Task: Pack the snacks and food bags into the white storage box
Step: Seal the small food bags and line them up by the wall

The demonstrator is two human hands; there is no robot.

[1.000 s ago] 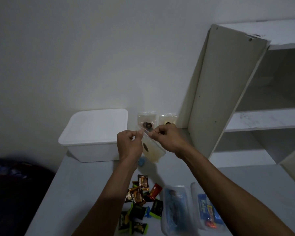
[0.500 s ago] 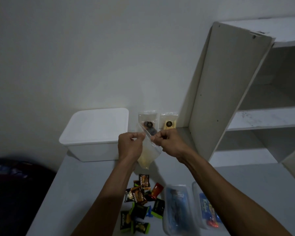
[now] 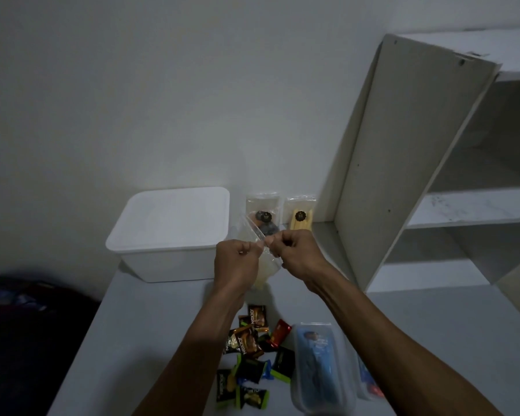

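Since a second ago the clear bag has swung from slanting toward 5 o'clock to hanging more upright between the hands; both hands have closed in on its top edge and the camera has tipped slightly.

Left hand pinches the bag's top strip, fingers curled, thumb against index. Right hand pinches the same strip just beside it, knuckles almost touching the left. The bag is held above the table, not resting on it.

Bag: transparent plastic, pale yellowish contents low down, clear flap sticking up toward 11 o'clock. Contents too dim to identify.

White box at 9 o'clock from the hands, lid on, against the wall. Nothing packed visibly.

Behind the hands at 12 o'clock, two more bags stand against the wall: one with dark contents, one with yellow sticks, each with a round black label.

At 6 o'clock, under the forearms: a loose pile of small wrappers, brown "Nextar", red, black-green. Just beside at 5 o'clock, a clear tub with blue packaging inside; a second one is partly hidden by the right arm.

Shelf unit at 2 o'clock.
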